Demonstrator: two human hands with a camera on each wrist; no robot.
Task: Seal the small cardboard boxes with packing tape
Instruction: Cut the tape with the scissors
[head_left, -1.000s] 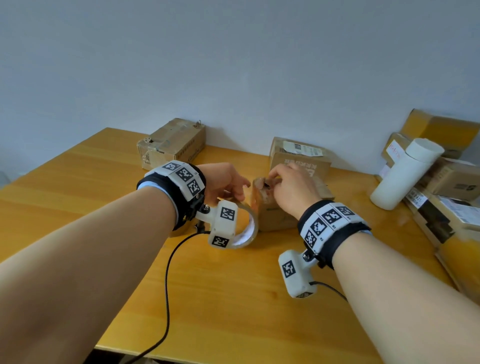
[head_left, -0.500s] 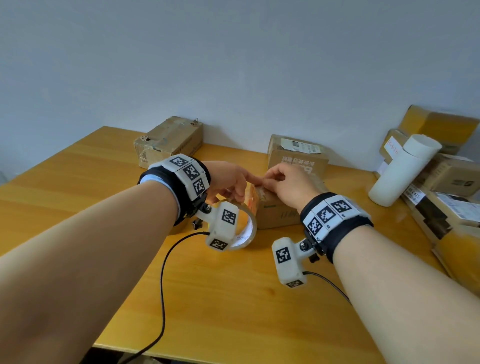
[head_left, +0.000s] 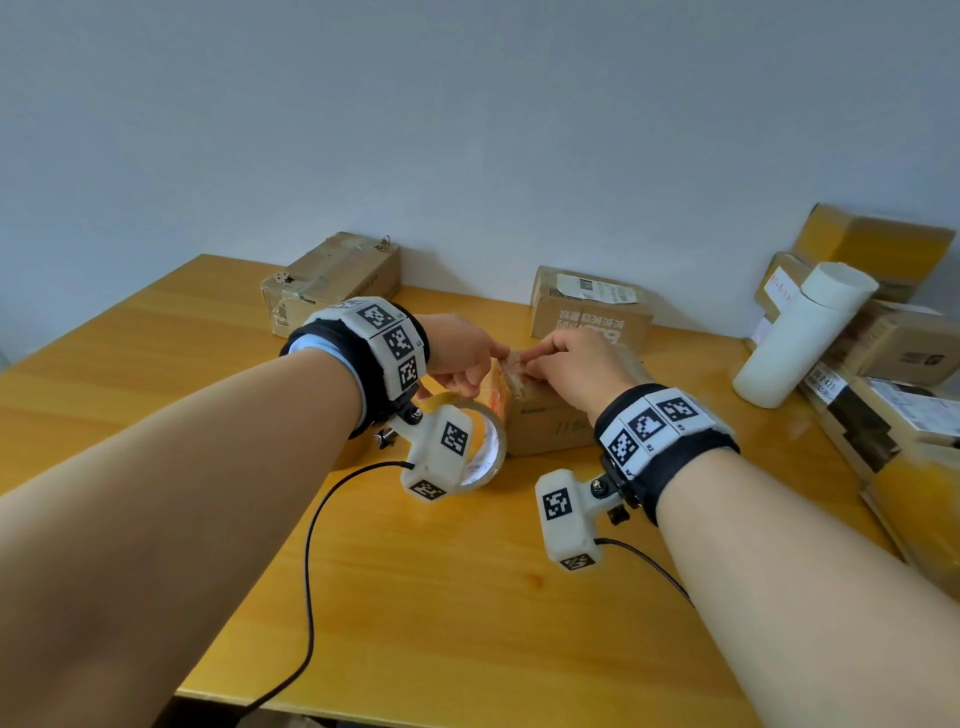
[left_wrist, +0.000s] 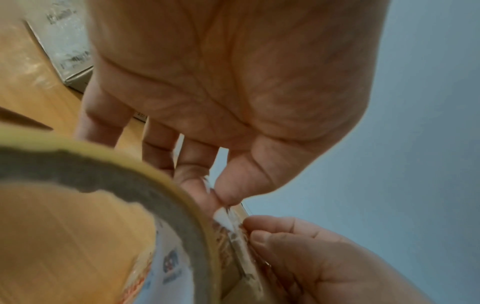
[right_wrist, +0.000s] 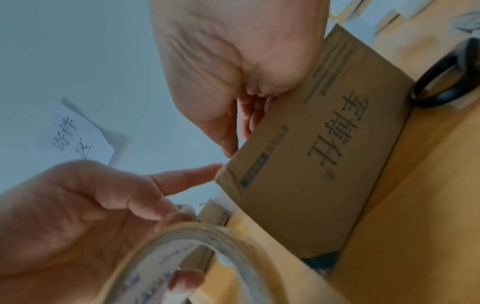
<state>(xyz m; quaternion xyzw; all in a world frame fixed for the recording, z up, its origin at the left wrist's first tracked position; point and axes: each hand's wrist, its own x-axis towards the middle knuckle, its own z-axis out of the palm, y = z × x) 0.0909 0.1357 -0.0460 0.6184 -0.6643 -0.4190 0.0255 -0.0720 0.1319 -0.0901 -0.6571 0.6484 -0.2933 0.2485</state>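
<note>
cardboard boxes (head_left: 591, 306) ring hands: left (head_left: 457, 353) holds tape roll (head_left: 483, 441), right (head_left: 576, 364) pinches tape.

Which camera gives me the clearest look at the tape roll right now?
The right wrist view: the tape roll shows its clear ring and printed core, hanging on the left hand. The head view has it largely hidden behind the wrist camera. The left wrist view shows only a blurred arc, too close.

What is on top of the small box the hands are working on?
Both hands: the right hand and the left hand's index finger meet at the small box's top edge, over tape. The rest of the top is covered.
</note>
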